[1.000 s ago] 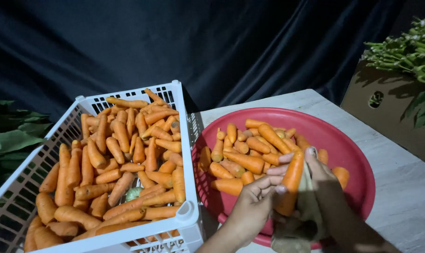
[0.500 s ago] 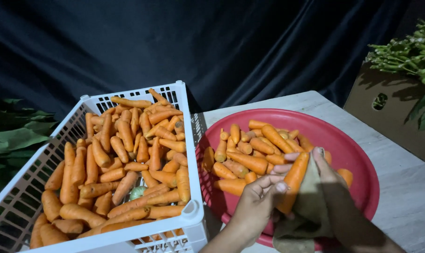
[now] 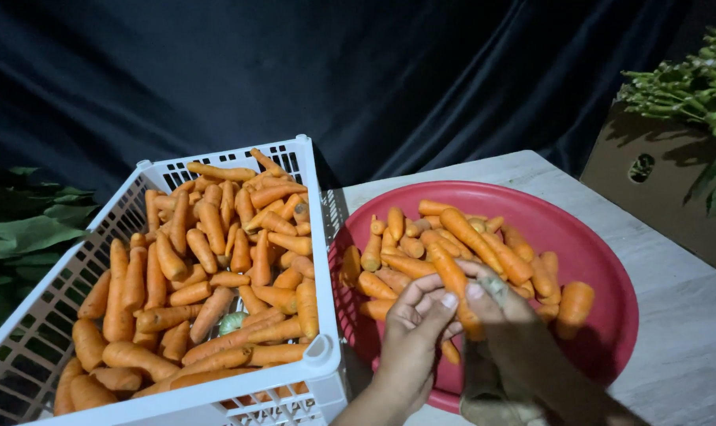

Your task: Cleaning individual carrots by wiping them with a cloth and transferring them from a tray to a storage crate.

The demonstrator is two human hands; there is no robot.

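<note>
My left hand (image 3: 415,335) and my right hand (image 3: 509,319) meet over the near edge of a red round basin (image 3: 602,260) that holds several peeled-looking orange carrots. Between the fingertips of both hands is one carrot (image 3: 452,280), tilted with its top toward the upper left. A greyish cloth (image 3: 488,394) hangs under my right hand. To the left stands a white slatted plastic crate (image 3: 310,371) filled with many carrots (image 3: 208,276).
The basin and crate rest on a pale wooden tabletop (image 3: 689,331). A brown cardboard box (image 3: 658,173) with green leafy stalks (image 3: 697,87) stands at the right. Green leaves (image 3: 26,237) lie at the left; dark drapery (image 3: 334,71) hangs behind.
The carrot in my hands has swung from leaning right to leaning left, and my fingertips have closed together around its lower part.
</note>
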